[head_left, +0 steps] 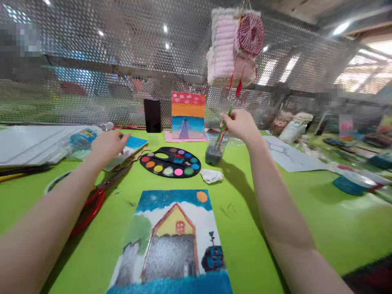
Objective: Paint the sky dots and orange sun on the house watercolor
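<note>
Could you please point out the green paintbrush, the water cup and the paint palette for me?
green paintbrush (230, 111), head view, upper end of its handle.
water cup (213, 155), head view, its front wall.
paint palette (174, 163), head view, its black centre.

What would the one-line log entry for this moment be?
right hand: holds brush in water cup | left hand: at blue paper | painting: flat, nearest

Palette (170, 162) behind painting (173, 245); cup (215, 150) right.

Bright overhead light glares off the mesh wall (122, 61); edges bend and blur.
</note>
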Available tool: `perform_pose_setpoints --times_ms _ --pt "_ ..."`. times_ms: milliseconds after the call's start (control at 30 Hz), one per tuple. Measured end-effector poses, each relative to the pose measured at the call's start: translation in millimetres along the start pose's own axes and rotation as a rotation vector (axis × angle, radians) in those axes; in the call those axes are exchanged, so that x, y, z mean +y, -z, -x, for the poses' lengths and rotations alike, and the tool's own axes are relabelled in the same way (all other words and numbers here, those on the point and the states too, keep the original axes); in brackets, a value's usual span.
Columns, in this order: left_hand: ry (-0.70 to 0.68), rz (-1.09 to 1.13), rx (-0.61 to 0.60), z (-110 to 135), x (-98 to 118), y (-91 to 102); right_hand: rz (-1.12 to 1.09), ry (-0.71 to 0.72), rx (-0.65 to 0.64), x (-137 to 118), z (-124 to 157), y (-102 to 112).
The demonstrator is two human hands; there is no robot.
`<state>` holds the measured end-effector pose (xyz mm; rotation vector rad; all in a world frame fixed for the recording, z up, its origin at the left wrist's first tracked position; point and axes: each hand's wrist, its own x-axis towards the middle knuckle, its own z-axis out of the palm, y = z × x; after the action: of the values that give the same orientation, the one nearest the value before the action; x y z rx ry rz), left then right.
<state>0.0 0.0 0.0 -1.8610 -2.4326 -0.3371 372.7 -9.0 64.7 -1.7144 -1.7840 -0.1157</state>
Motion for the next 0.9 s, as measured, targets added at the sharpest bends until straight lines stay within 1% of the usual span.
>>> perform_pose_setpoints --times_ms 100,133,233,333,367,433,467,567,600,667,733,833,900 --pt "0.053 0.006 -0.036 -1 -16 -12.2 -0.098 0.020 -0.129 -3 -1 1" --pt "0.069 0.017 -0.051 -2 -21 -16.2 -0.128 0.024 -0.151 -4 -1 1" --pt "0.109 0.082 -0.095 -3 -33 -27.1 -0.217 0.026 -0.159 -6 1 0" --pt "0.124 0.122 -0.086 -5 -41 -35.2 -0.329 0.015 -0.265 -4 1 -1" --pt "0.125 0.126 -0.076 -6 -42 -37.1 -0.326 0.008 -0.255 -3 1 -2" --pt "0.126 0.120 -0.047 -7 -42 -39.9 -0.268 -0.003 -0.187 0 0 -3" --pt "0.125 0.111 -0.029 -6 -41 -40.8 -0.261 -0.005 -0.188 1 -1 -3" --pt "0.123 0.083 0.011 -3 -35 -42.6 -0.377 -0.026 -0.291 5 -2 -2" --pt "0.129 0.080 0.020 -1 -32 -43.1 -0.397 -0.040 -0.292 6 -3 -1" --pt "0.156 0.093 0.038 2 -29 -44.1 -0.344 -0.064 -0.223 9 -4 -1" --pt "0.184 0.170 0.074 2 -28 -44.8 -0.297 -0.076 -0.186 11 -4 -1" --pt "0.183 0.334 0.151 -2 -32 -43.2 -0.386 -0.081 -0.244 10 -3 -1" --pt "0.187 0.411 0.227 -6 -37 -39.1 -0.439 -0.090 -0.256 7 -2 -1"
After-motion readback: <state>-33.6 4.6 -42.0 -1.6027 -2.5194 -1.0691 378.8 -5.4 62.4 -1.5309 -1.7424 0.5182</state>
